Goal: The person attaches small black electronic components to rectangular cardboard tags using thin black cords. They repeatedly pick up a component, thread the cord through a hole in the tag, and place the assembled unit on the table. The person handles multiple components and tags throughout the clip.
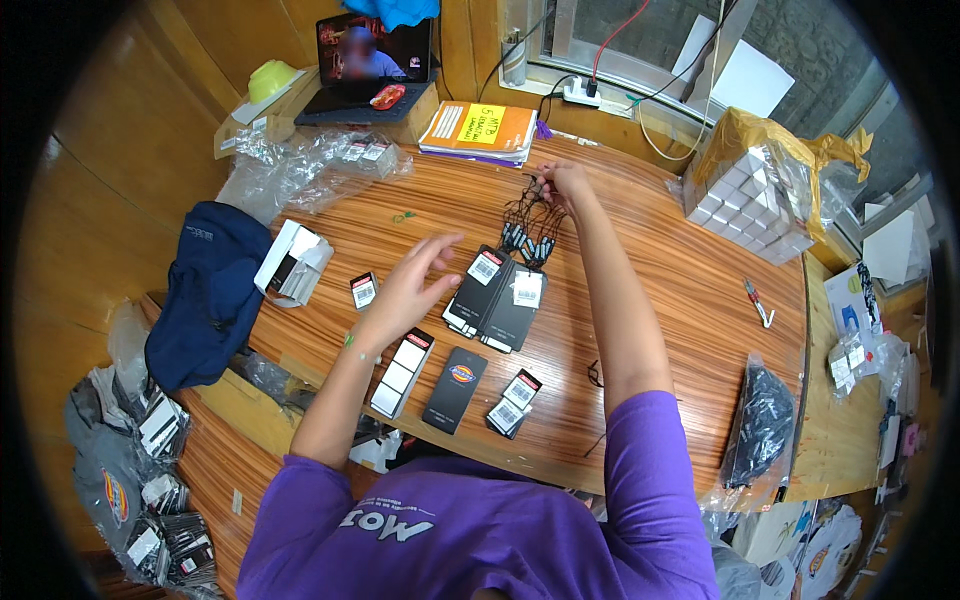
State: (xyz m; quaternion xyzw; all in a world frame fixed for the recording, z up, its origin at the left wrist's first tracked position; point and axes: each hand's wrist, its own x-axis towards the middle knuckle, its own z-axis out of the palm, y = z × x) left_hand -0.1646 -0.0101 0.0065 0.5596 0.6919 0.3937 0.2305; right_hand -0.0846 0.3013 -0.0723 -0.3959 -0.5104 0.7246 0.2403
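My right hand (566, 185) is at the far side of the table, its fingers pinched on the black cords (535, 212) of hang tags. These strings run down to two stacks of black hang tags, the left stack (478, 290) and the right stack (515, 312), each with a white barcode sticker on top. My left hand (412, 283) is just left of the stacks, fingers apart and holding nothing. Nearer me lie a strip of white stickers (402, 375), a black tag with a logo (456, 390) and a small stack of barcode labels (514, 402).
An open white box (293, 262) and navy cloth (210, 290) are at left. A laptop (375, 60) and orange notebooks (480, 130) stand at the back. A wrapped block of white boxes (750, 200), a small cutter (760, 304) and a bag of black cords (760, 425) lie right.
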